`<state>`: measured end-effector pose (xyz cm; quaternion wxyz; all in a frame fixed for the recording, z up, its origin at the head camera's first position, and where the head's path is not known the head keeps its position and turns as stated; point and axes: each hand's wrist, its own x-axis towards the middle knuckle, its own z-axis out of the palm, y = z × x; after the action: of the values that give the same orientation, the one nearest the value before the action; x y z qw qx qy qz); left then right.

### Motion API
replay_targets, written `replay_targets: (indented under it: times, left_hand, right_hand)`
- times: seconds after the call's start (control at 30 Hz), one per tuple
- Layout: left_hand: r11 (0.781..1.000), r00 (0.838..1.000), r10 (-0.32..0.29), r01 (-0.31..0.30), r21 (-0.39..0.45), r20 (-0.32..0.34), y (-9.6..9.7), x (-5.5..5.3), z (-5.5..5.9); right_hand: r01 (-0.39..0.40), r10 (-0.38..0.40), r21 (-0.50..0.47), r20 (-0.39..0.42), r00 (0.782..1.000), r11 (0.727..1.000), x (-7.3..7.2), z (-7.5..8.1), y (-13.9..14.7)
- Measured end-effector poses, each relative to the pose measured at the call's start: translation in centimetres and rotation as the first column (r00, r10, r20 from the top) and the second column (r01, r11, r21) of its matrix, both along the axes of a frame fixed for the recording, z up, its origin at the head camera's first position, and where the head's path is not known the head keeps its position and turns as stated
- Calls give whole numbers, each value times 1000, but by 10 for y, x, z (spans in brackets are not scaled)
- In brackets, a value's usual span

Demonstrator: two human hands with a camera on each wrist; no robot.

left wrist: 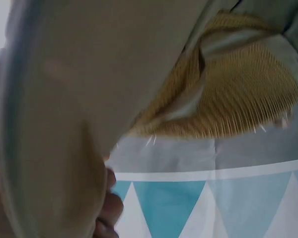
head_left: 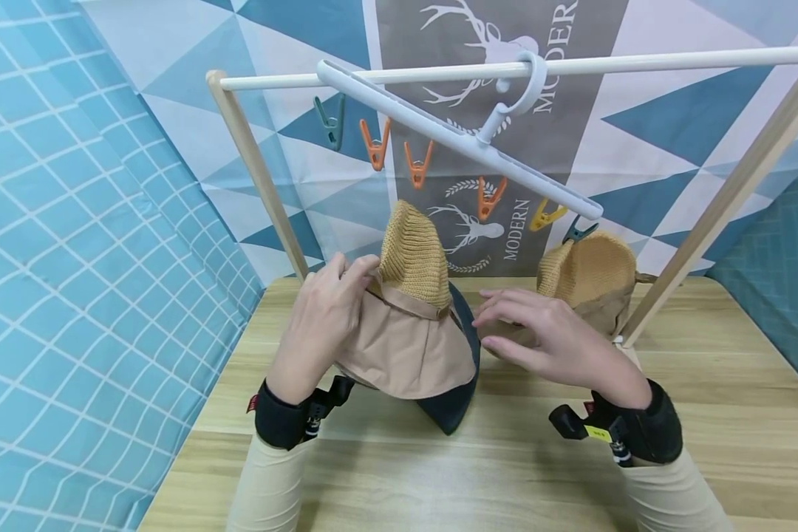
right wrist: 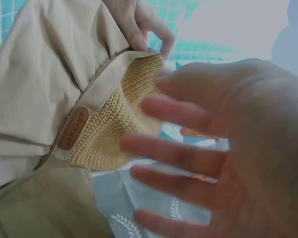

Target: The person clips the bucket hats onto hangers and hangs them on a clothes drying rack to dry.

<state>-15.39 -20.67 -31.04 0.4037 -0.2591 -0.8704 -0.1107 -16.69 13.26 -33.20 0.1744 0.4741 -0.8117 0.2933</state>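
Note:
My left hand (head_left: 326,318) pinches the edge of a sun hat (head_left: 408,351) with a beige fabric brim and a mustard knitted part, held up over the table. A brown label (right wrist: 74,128) sits on its band in the right wrist view. Just right of this hat, my right hand (head_left: 548,332) has its fingers spread and holds nothing. Dark navy fabric (head_left: 462,384) shows behind and below the brim. A second, similar hat (head_left: 588,277) hangs from a dark green clip (head_left: 580,230) at the hanger's right end, behind my right hand.
A light blue hanger (head_left: 462,140) hangs tilted from a white rod (head_left: 425,74) on wooden posts (head_left: 259,174). Along it dangle a green clip (head_left: 331,124), orange clips (head_left: 375,144) and a yellow clip (head_left: 547,215). The wooden table (head_left: 399,473) lies below.

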Motion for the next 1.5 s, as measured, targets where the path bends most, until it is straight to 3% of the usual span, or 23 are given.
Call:
replay_targets:
  times: [0.17,0.3,0.53,0.7,0.87,1.1,1.23,1.5]
  left_hand:
    - [995,996,91,-91,41,-15,0,-2,-2]
    - [995,994,96,-95,31,-43,-4,-7,-3]
    - [996,993,77,-81,-37,-92,-13,-20,-8]
    - [998,987,27,-36,-56,-160,-13,-24,-8]
    - [993,976,-30,5,-118,-214,-10,-20,-4]
    - [982,969,-109,70,-177,-220,-2,-8,-1]
    - [978,959,-156,116,-173,-237,1,-4,0]
    - [964,935,-247,210,-166,-255,9,3,3]
  right_hand:
    - [71,-83,122,99,992,990,0,2,2]
    - [81,-117,214,165,979,974,0,3,3]
    - [69,-103,206,157,982,976,0,1,6]
    - [89,-114,135,184,976,987,-1,2,6]
    - [170,-167,-4,163,972,985,-4,3,6]
    - [279,-236,-119,288,928,953,-5,9,7]
    - [270,-210,-165,309,928,949,-7,9,9]
    - [182,-103,-254,296,950,950,-13,6,11]
